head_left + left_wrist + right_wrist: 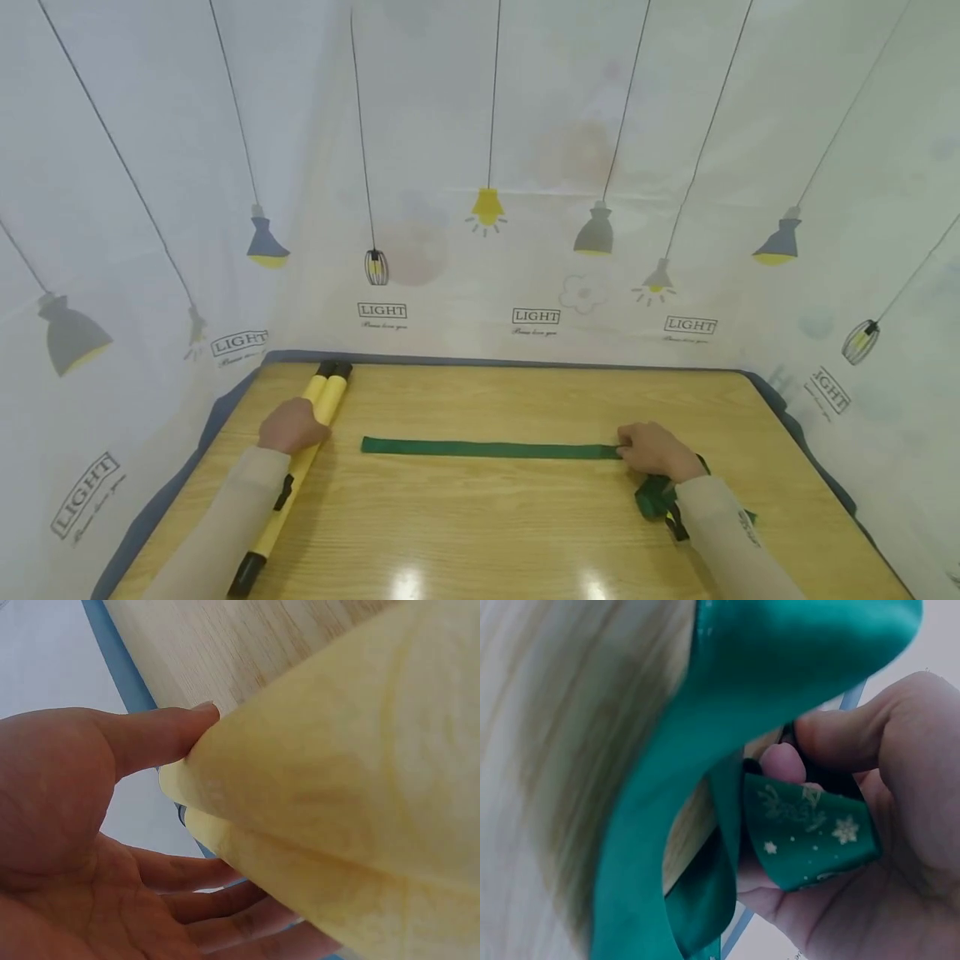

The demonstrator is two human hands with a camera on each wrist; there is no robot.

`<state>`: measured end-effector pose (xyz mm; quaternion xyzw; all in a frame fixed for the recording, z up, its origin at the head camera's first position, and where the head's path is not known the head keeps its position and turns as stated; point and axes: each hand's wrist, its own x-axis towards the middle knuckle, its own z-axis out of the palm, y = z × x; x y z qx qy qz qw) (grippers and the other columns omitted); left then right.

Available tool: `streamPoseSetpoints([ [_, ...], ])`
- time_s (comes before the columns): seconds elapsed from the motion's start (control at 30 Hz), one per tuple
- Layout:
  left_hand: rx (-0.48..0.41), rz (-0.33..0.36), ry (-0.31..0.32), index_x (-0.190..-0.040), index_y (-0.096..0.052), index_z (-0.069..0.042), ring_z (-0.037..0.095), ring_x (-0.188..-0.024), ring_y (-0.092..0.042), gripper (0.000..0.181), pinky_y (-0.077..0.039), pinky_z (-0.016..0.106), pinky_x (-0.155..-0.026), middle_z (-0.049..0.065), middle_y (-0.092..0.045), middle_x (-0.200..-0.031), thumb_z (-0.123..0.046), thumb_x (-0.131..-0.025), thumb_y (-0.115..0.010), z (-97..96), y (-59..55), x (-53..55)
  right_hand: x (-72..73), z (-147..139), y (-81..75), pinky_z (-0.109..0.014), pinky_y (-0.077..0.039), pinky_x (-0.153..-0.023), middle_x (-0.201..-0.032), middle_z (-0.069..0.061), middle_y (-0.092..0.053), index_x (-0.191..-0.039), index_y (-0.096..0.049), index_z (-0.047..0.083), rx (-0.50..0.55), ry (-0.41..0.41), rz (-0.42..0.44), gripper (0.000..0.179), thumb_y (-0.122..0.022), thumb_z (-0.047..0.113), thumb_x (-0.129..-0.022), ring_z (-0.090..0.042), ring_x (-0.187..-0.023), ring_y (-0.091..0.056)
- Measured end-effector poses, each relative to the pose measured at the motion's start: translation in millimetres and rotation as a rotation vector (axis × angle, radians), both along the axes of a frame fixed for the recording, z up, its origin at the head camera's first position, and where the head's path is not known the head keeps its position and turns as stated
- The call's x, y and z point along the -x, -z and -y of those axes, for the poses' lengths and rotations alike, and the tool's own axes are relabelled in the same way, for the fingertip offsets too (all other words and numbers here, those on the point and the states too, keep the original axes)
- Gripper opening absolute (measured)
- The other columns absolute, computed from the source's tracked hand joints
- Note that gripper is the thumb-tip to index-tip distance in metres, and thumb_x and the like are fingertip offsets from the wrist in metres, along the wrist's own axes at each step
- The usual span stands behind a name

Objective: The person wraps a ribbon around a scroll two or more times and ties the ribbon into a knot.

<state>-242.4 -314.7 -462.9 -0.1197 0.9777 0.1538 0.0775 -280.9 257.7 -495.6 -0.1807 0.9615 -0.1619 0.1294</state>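
Observation:
On the left side of the table my left hand (291, 427) grips a pair of long yellow tubes (327, 400) with black ends, lying side by side. The left wrist view shows the thumb on one side of the tubes (300, 757) and the fingers reaching beneath. At right, my right hand (654, 448) pinches a green ribbon (487, 450), whose flat length stretches leftward across the tabletop. Loose loops of ribbon (641, 847) hang by that hand in the right wrist view, and a section printed with white snowflakes (810, 829) crosses the palm.
Bunched green ribbon (654, 498) lies under the right wrist, beside a small black and yellow piece (676, 525). The wooden table (465, 525) has a blue-grey edge strip (510, 362) at the back. Behind it hangs a pale sheet (450, 125) printed with lamps.

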Motion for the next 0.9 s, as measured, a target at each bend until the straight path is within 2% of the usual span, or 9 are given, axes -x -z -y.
streamPoseSetpoints([
  [0.27, -0.019, -0.021, -0.002, -0.095, -0.059, 0.005, 0.025, -0.07, -0.055, 0.034, -0.044, 0.032, -0.059, 0.013, -0.057, -0.081, -0.025, -0.083, -0.071, 2.1, -4.3, -0.8, -0.4, 1.9, -0.8, -0.03, -0.037, -0.058, -0.071, -0.002, -0.052, -0.085, -0.056, 0.012, -0.003, 0.02, 0.009, 0.016, -0.059, 0.013, -0.101, -0.016, -0.062, -0.046],
  [0.5, -0.007, -0.058, 0.037, -0.089, -0.06, 0.004, 0.024, -0.066, -0.055, 0.036, -0.045, 0.032, -0.057, 0.013, -0.058, -0.077, -0.03, -0.084, -0.072, 0.0, -9.0, -2.2, 1.0, 2.3, 0.7, -0.03, -0.037, -0.058, -0.071, -0.002, -0.052, -0.086, -0.056, 0.012, -0.009, 0.016, -0.001, 0.016, -0.059, 0.014, -0.101, -0.016, -0.062, -0.046],
  [0.7, 0.006, -0.057, 0.066, -0.088, -0.06, 0.003, 0.024, -0.065, -0.056, 0.038, -0.044, 0.031, -0.057, 0.011, -0.057, -0.076, -0.033, -0.088, -0.071, -16.0, -20.0, -5.0, 2.7, 2.6, 1.9, -0.03, -0.037, -0.058, -0.07, -0.001, -0.052, -0.086, -0.056, 0.013, -0.005, 0.014, -0.005, 0.016, -0.059, 0.014, -0.101, -0.016, -0.061, -0.046],
  [0.9, -0.043, -0.082, 0.101, -0.086, -0.06, 0.001, 0.022, -0.063, -0.055, 0.039, -0.042, 0.03, -0.055, 0.01, -0.056, -0.075, -0.035, -0.091, -0.072, -42.7, -27.1, -6.2, 3.0, 0.2, 2.4, -0.031, -0.038, -0.058, -0.072, -0.002, -0.053, -0.087, -0.057, 0.013, -0.013, 0.025, 0.011, 0.015, -0.06, 0.015, -0.101, -0.017, -0.063, -0.048],
])
